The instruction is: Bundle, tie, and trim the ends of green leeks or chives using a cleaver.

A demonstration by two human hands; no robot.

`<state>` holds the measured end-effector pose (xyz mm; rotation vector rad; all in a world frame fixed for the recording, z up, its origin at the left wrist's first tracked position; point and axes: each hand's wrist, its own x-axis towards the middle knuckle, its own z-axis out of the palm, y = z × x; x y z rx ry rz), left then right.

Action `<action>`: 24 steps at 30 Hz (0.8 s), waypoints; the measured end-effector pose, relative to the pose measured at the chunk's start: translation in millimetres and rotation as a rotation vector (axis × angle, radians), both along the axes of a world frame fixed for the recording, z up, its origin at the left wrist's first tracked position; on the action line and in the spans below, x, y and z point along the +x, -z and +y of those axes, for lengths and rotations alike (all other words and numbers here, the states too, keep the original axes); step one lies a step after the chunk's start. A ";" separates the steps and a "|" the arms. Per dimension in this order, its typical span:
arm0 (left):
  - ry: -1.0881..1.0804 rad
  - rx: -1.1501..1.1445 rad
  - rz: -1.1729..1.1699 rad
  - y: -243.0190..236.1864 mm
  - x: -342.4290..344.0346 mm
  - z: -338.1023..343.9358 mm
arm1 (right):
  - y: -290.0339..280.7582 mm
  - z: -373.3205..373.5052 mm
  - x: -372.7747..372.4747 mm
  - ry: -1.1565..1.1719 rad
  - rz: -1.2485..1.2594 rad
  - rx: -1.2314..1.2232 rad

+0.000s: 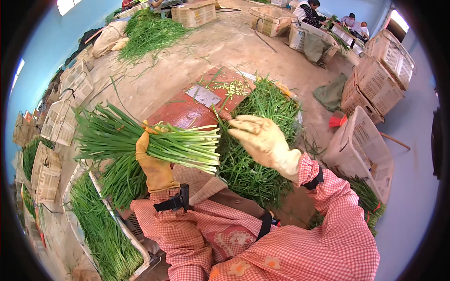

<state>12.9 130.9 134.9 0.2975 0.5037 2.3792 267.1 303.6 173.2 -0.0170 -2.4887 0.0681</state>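
In an orange-yellow glove, my left hand (149,157) is closed round a thick bunch of garlic chives (183,145). Its pale cut ends point right and its green leaves fan out left. My right hand (258,138), in a cream glove, is stretched out with extended fingers, just right of the stem ends and beside the wooden handle of a cleaver (204,95). That cleaver lies flat on a red board (176,114), with small cut stem pieces (232,88) near its blade. Loose green trimmings (258,173) are heaped under and around my right hand.
At my lower left stands a crate (105,206) filled with chives. A pale plastic crate (361,150) tilts at right, below stacked crates (379,75). A green pile (150,33) lies on the floor ahead. Other people (309,13) sit working at the far right.
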 end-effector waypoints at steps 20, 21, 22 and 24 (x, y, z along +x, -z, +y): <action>0.249 0.029 -0.125 -6.5 43.3 -7.0 | -7.6 -3.3 -35.7 -0.296 0.019 -0.035; 0.283 0.068 -0.173 -5.5 42.6 -6.6 | -6.1 -3.4 -35.2 -0.271 -0.030 0.007; 0.282 0.063 -0.173 -6.1 43.5 -6.7 | -4.7 -3.6 -34.5 -0.246 -0.079 0.049; 0.303 0.046 -0.175 -8.1 45.3 -6.3 | -6.7 -5.3 -32.4 -0.218 -0.127 0.089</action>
